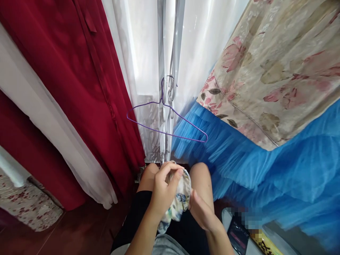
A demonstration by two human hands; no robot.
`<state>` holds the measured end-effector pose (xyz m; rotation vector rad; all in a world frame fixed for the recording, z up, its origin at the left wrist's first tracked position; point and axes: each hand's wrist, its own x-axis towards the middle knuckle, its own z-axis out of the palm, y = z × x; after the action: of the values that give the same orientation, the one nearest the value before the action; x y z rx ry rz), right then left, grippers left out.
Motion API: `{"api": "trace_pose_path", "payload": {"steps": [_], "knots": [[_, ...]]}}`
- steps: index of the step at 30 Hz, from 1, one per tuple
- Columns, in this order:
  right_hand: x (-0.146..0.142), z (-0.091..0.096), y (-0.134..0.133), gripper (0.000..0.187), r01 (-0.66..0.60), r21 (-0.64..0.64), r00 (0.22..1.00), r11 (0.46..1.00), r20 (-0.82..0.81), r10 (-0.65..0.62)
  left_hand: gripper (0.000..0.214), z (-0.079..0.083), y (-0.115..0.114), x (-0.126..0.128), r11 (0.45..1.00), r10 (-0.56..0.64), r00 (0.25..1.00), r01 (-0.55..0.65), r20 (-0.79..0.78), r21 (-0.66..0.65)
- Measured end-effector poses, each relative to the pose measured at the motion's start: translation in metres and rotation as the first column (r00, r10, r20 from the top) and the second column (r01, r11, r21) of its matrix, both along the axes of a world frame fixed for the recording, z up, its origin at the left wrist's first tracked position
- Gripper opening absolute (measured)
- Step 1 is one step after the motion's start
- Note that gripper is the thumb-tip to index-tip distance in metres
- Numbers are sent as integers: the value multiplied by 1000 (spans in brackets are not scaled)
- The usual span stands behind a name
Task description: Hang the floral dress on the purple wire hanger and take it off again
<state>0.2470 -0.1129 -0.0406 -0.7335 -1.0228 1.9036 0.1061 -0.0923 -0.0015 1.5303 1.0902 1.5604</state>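
Note:
A white cloth garment with a blue and yellow flower print [183,193] is bunched up over my lap, its rounded edge turned upward. My left hand [166,186] pinches the top of that edge between thumb and fingers. On the other side, my right hand [199,210] grips the garment's right edge; its fingertips are partly hidden by the cloth. What kind of garment it is, I cannot tell. Beyond my knees, a purple wire hanger [162,102] hangs bare from a metal stand [161,42].
Dark red curtains [87,88] and whitish fabric hang at the left. To the right are a flower-patterned cloth [265,78] and blue tulle [255,170]. Low at the right, a dark flat object [238,233] and a yellow packet [265,242] lie on a pale surface.

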Motion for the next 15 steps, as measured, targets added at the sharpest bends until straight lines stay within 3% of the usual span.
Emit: {"api": "trace_pose_path", "payload": {"steps": [2, 4, 6, 8, 10, 11, 13, 15], "knots": [[-7, -5, -7, 60, -36, -91, 999, 995, 24, 38, 14, -6, 6, -8, 997, 67, 995, -65, -69, 39], [-9, -9, -13, 56, -90, -157, 991, 983, 87, 105, 18, -19, 10, -14, 999, 31, 997, -28, -71, 36], [-3, -8, -16, 55, -111, -181, 981, 977, 138, 137, 26, -38, 8, -19, 990, -137, 990, 136, -12, -46], [14, -1, -13, 53, -45, -172, 983, 984, 167, 75, 38, -60, 0, -24, 906, -382, 924, 379, 22, -188], [40, 13, -2, 47, 85, -103, 971, 991, 231, -59, 44, -80, -9, -30, 797, -562, 824, 515, -73, -314], [56, 23, 6, 40, 154, -42, 949, 987, 284, -136, 42, -87, -12, -35, 776, -605, 777, 527, -172, -347], [87, 46, 29, 22, 257, 148, 873, 955, 389, -296, 30, -92, -13, -49, 816, -576, 727, 479, -374, -325], [111, 71, 59, 13, 321, 369, 757, 872, 453, -471, 19, -85, -6, -70, 893, -449, 739, 389, -503, -226]]}}
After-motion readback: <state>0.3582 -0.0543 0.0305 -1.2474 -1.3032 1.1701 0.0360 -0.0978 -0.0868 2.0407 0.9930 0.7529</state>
